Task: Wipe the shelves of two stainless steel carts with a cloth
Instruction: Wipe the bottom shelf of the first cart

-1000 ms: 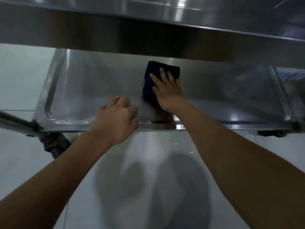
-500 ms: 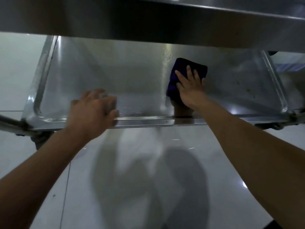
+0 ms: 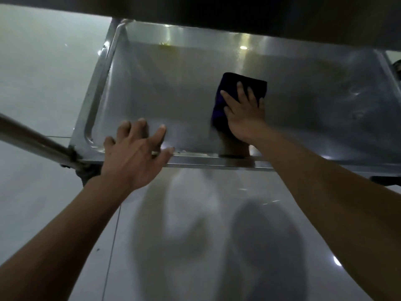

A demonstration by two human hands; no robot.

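Observation:
A folded dark purple cloth lies flat on the lower shelf of a stainless steel cart. My right hand presses down on the cloth with straight, spread fingers, a little right of the shelf's middle. My left hand rests over the shelf's front rim near the left corner, fingers spread and loosely bent, thumb on the rim. It holds nothing. The shelf above crosses the top of the view and hides the back of the lower shelf.
A steel cart tube runs in from the left to the shelf's front left corner, with a castor under it. Glossy pale floor tiles lie below and to the left. A small yellowish smear sits at the shelf's back.
The view has shifted so the shelf sits further right and lower. My right hand and the cloth stay near the shelf's middle. My left hand has opened its fingers over the front rim.

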